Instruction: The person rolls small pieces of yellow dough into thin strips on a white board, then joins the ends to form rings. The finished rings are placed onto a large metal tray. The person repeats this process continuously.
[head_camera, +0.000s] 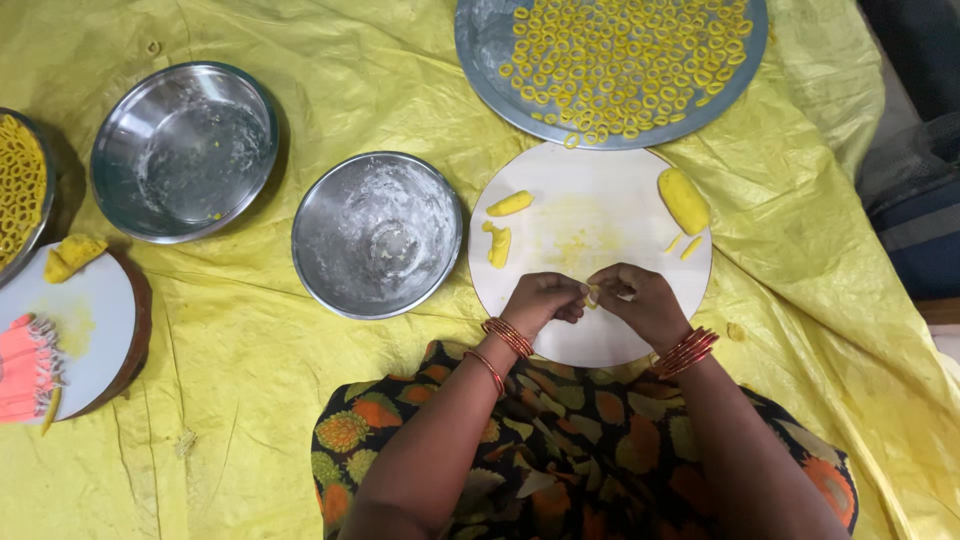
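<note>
My left hand (545, 297) and my right hand (640, 298) meet over the near part of a round white board (600, 335). Between their fingertips they pinch a small strip of yellow dough (593, 296). Both wrists wear red bangles. On the board lie two short dough pieces (510, 204) (499, 245) at the left, a thicker dough lump (683, 200) at the right, and small dough bits (690, 247) beside it. Beyond the board a large steel plate (480, 45) holds several small yellow dough rings.
A floury steel bowl (377, 235) stands left of the board and a second steel bowl (184, 150) farther left. At the far left are another round board (90, 320) with a dough piece (70, 255), a pink comb-like tool (25, 365) and a plate of rings (20, 185). Yellow plastic sheeting (250, 370) covers the floor.
</note>
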